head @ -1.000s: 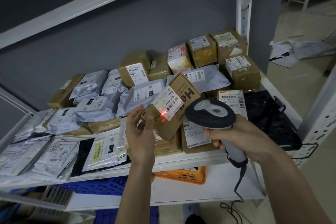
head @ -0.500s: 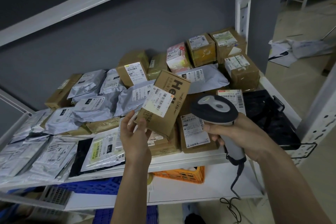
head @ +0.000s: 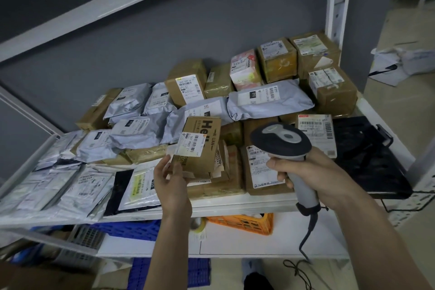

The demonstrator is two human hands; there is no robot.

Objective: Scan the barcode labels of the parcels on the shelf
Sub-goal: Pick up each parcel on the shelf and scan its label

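The white shelf (head: 235, 207) is carrying brown boxes (head: 334, 87), grey mailer bags (head: 268, 101) and a black tray (head: 367, 158).

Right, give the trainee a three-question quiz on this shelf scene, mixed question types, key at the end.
1. True or false: the right hand grips a barcode scanner.
2. Which parcel does the left hand hold? A) grey poly mailer B) brown cardboard box C) pink box
3. Fill in: the crate showing under the shelf is ____ in colour.

Key: 1 true; 2 B; 3 orange.
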